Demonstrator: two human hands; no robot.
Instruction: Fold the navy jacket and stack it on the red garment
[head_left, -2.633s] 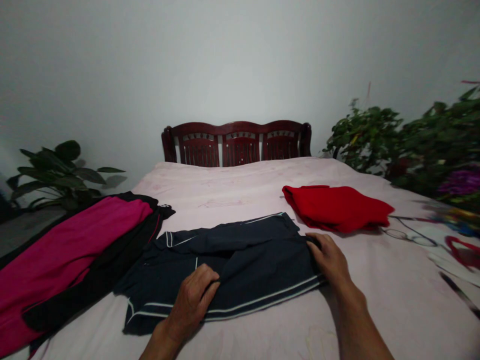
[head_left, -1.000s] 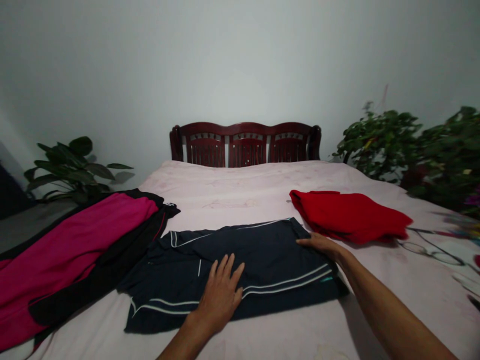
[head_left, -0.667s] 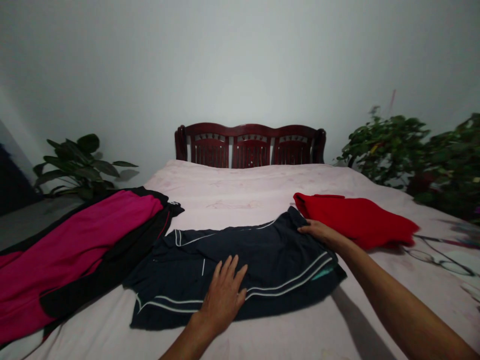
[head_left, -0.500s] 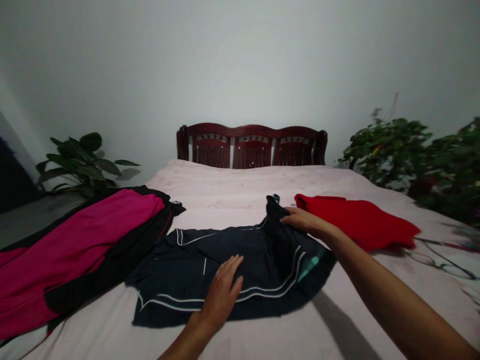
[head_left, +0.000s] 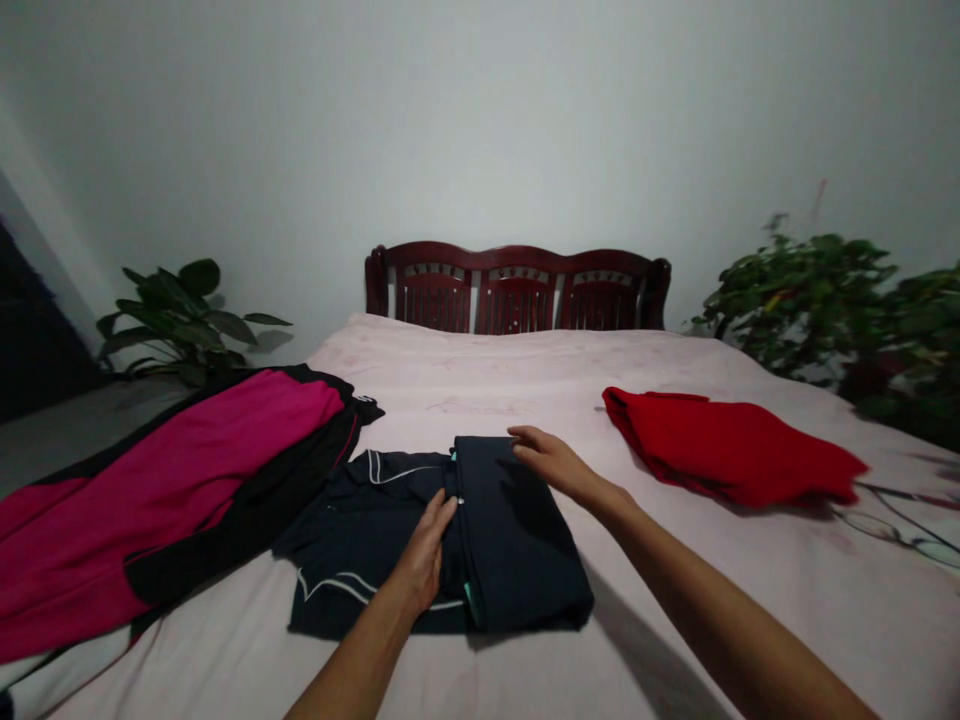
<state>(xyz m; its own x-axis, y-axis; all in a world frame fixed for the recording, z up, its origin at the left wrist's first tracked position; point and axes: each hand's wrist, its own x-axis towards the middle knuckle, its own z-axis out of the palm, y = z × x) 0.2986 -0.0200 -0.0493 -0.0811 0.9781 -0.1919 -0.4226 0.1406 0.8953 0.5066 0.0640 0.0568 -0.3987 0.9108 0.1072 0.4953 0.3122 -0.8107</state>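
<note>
**Hands.** L hand (head_left: 424, 555): palm down on navy garment (head_left: 517, 540), near its centre fold; fingers extended, slightly apart, not clamped. R hand (head_left: 551, 465): palm down, fingers loosely curved, over upper edge of garment; fingertips (head_left: 521, 436) at or just above the cloth; contact cannot be confirmed. Grip: both hands open; neither is pinching cloth.

**Garment.** Position: on bed (head_left: 525, 380), foot-end side, btwn magenta-and-black garment (head_left: 172, 470) and red cloth (head_left: 727, 450). Config: R part folded over L part, giving a double layer w/ long fold edge running front-to-back; L part lies single-layer, collar-like end w/ white piping (head_left: 382, 470) at far side. Teal patch (head_left: 469, 604) shows at near end of fold.

**Surroundings.** Magenta-and-black garment: just beside navy garment, on L side of bed, hanging over edge. Red cloth: bunched, R of R hand, near but apart. Glasses (head_left: 889, 526): on bed, beyond red cloth, at R frame edge. Headboard (head_left: 517, 300): dark red wood, far end. Potted plants (head_left: 187, 320) (head_left: 802, 310): both sides of bed.
</note>
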